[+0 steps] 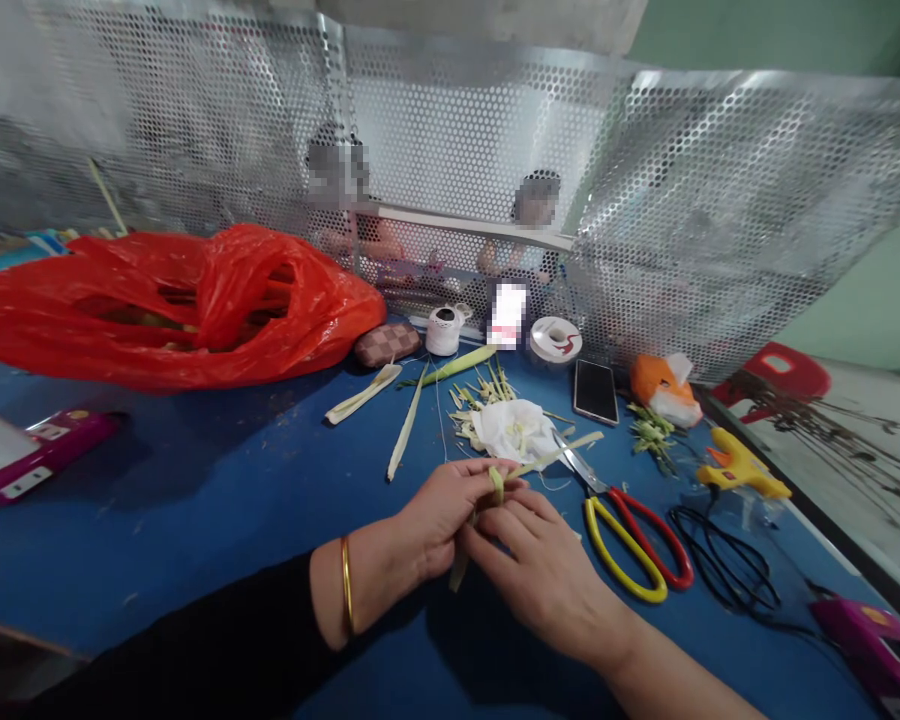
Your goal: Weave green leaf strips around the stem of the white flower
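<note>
1. Watching through the head camera, I see both hands meeting at lower centre of the frame over a blue table (195, 500) with a scuffed, matte surface.
2. My left hand (439, 510), with a thin gold bangle (346, 598) on the wrist and a black sleeve behind it, has its fingers curled together and pinched on a leaf strip (497, 484).
3. My right hand (540, 570) comes in from the lower right with a bare forearm. Its fingertips are pressed to the same strip, touching the left fingers.
4. The leaf strip is pale green, flat and narrow like a ribbon. It loops over the fingers, one end runs toward upper right and the other hangs below the hands.
5. Just above the hands lies a crumpled white flower shape (514, 428), soft and papery, among short green trimmings.
6. Right of the hands lie scissors (630, 540) with one red and one yellow loop handle, their steel blades pointing toward the white shape.
7. Further right are a yellow glue gun (739, 467) and a coiled black cord (720, 565).
8. A dark, glossy phone (595, 390) lies flat near centre right, with a white spool of thread (444, 330) to its left.
9. At upper left, a shiny, wrinkled red plastic bag (172, 300) sprawls across the table.
10. A perforated metal screen (720, 200) curves across the back of the frame.
</note>
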Demonstrator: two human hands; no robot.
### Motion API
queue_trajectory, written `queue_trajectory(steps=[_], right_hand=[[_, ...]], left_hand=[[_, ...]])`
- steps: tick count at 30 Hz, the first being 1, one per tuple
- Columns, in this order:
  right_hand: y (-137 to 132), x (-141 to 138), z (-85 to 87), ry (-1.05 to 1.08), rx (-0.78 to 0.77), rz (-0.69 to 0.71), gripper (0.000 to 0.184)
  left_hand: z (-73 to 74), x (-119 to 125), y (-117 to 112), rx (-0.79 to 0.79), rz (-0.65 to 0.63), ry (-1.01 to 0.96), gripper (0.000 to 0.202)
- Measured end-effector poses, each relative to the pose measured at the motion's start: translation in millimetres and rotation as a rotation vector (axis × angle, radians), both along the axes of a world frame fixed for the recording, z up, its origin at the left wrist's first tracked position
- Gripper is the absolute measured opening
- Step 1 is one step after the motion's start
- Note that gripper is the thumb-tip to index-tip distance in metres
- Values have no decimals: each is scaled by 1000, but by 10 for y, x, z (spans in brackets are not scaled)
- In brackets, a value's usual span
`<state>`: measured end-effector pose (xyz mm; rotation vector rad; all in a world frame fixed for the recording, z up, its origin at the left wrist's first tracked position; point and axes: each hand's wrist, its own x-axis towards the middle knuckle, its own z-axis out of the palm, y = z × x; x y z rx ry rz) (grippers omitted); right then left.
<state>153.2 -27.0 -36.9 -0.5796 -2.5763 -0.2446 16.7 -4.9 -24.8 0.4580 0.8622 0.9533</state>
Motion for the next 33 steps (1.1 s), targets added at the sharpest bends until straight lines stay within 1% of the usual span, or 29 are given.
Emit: queue_trajectory(steps=[2, 4, 6, 7, 10, 12, 13, 16, 17, 19, 21, 24, 28, 31, 33], right_hand=[[5, 1, -10, 5, 5, -3, 23], [5, 22, -5, 83, -18, -8, 20], [7, 56, 12, 272, -89, -38, 16], [12, 77, 23, 396, -152, -74, 13], [60, 138, 56, 743, -428, -260, 9], [113, 172, 74, 888, -677, -370, 13], [143, 185, 80, 945, -812, -398, 16], [224, 210, 81, 1095, -1217, -385, 25], [245, 215, 76, 1142, -1331, -371, 27], [281, 224, 63, 1219, -1505, -335, 29], [305, 230, 56, 1276, -1622, -298, 28], [320, 228, 65, 1310, -1737, -264, 26], [311, 203, 76, 1321, -1791, -315, 24], [306, 185, 34, 1293, -1793, -318, 24], [308, 180, -8, 1236, -1705, -337, 28]], left_hand=[[-2, 10, -21, 36, -15, 28, 13], [11, 2, -30, 74, -15, 51, 14], [38, -15, -28, 95, -7, 84, 15], [56, -24, -24, 98, -8, 102, 15], [108, -42, -7, 95, -27, 143, 16], [124, -50, 4, 109, -47, 159, 17], [124, -55, 9, 119, -57, 164, 17], [108, -80, 21, 139, -88, 153, 17], [100, -90, 24, 141, -104, 141, 17], [89, -109, 29, 134, -150, 108, 18], [84, -121, 35, 123, -194, 72, 20], [85, -128, 45, 107, -193, 41, 21], [105, -130, 47, 52, -142, 20, 16], [121, -134, 37, 40, -228, -5, 15], [124, -140, 35, 46, -283, -9, 17]])
